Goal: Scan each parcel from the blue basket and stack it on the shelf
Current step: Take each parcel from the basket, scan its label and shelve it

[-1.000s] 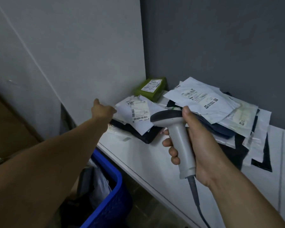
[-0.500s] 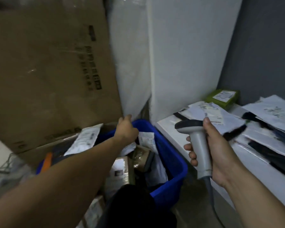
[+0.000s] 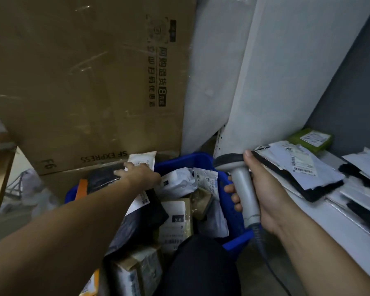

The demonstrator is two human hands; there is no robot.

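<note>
A big brown cardboard box (image 3: 83, 82) printed "SF EXPRESS" fills the view from 9 to 12 o'clock, leaning behind everything else. A tall white panel (image 3: 286, 71) rises at 1 o'clock. The white shelf (image 3: 340, 231) runs from 3 to 5 o'clock. It carries a loose pile of white and black parcels (image 3: 297, 167), with a green parcel (image 3: 312, 138) at its far end against the grey wall. The blue basket (image 3: 235, 238) sits low in the middle, from the centre toward 6 o'clock, beside the shelf's edge and heaped with bagged and boxed parcels. The left arm comes in from 8 o'clock to the basket's far rim. There the left hand (image 3: 140, 175) lies with its fingers (image 3: 121, 172) stretched out, touching the lower edge of a white parcel (image 3: 142, 159) and a black parcel (image 3: 103, 178) just beside it; no curl round either shows. The right hand (image 3: 263, 193), at 4 o'clock of centre, wraps its fingers round the handle of a grey scanner (image 3: 241, 189). Its thumb lies along the dark head, and its cord hangs toward 6 o'clock.
</note>
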